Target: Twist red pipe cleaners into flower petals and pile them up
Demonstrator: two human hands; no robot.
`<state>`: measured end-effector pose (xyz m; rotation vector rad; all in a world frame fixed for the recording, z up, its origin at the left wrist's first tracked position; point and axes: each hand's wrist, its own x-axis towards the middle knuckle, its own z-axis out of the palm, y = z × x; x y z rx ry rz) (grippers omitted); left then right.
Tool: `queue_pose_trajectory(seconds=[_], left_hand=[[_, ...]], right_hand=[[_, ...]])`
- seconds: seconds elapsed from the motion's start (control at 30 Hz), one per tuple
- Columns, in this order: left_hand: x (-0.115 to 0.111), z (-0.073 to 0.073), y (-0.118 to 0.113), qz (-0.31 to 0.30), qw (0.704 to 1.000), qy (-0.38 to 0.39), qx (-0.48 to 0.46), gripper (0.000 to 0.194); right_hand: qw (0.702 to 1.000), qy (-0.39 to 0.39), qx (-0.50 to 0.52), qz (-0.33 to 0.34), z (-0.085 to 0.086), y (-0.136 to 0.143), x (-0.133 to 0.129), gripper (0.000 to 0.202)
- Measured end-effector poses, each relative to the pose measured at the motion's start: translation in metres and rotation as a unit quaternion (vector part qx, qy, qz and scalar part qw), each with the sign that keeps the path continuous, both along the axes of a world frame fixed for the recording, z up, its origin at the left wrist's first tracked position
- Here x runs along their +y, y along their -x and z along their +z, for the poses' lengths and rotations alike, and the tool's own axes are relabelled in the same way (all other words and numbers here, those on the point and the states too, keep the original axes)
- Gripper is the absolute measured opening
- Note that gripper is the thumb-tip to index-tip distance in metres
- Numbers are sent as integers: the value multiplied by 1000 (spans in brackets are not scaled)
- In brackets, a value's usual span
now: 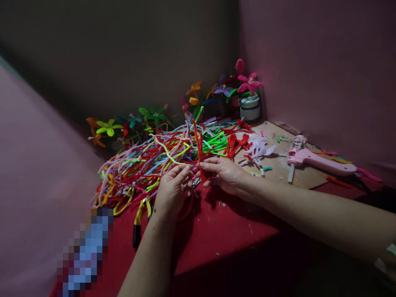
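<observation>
Red fuzzy stem (200, 148), folded into two upright strands: between the two hands, lower end in the right. Right hand (221, 175) closed, thumb laid over the stem's lower part, fingers behind; strands rise above the thumb. Left hand (176, 183) just beside it, fingers curled, thumb near forefinger; cannot tell whether they meet or pinch anything.

Both hands are over the red-covered desk (225, 231), back from its front edge. Behind and left of them, a heap of coloured stems (148, 156) spreads to the desk's left edge. Pliers (138, 218), yellow and black handles, near the left forearm. Beyond the right hand, toward the desk's back edge: red loops (236, 144) and a white bundle (260, 148). Pink glue gun (321, 161) on a brown board (278, 179), toward the desk's right edge.
</observation>
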<state>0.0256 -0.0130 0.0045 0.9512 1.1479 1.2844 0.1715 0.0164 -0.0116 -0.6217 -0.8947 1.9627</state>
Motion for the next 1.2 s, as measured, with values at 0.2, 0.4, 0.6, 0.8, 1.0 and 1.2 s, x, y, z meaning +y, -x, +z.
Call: queue_pose_trajectory(seconds=[0.2,0.4,0.6,0.8,1.0,1.2], left_hand=[[0,1,-3,-5,1000,7,2,22],[-1,1,-2,-8,1000,11,10,21],[-2,2,-2,-6,1000,14,12,22],[-7,8,-7,-32,999,-5,-22,23],[-8,12,-6,-10,999,-18,-33,24],[-8,10,-4,-23,999,-26,32,16]], right_hand=[[1000,-5,-10,-4,2,-1,-1,9],[1000,-17,-25,-10,2,-1,-1,11],[997,-63,-41,14,-3,-1,1,15],[990,-90,-53,92,-5,-2,0,16],[987,-98,-50,116,2,-2,-3,13],[986,-121,-61,96,-6,0,0,12]])
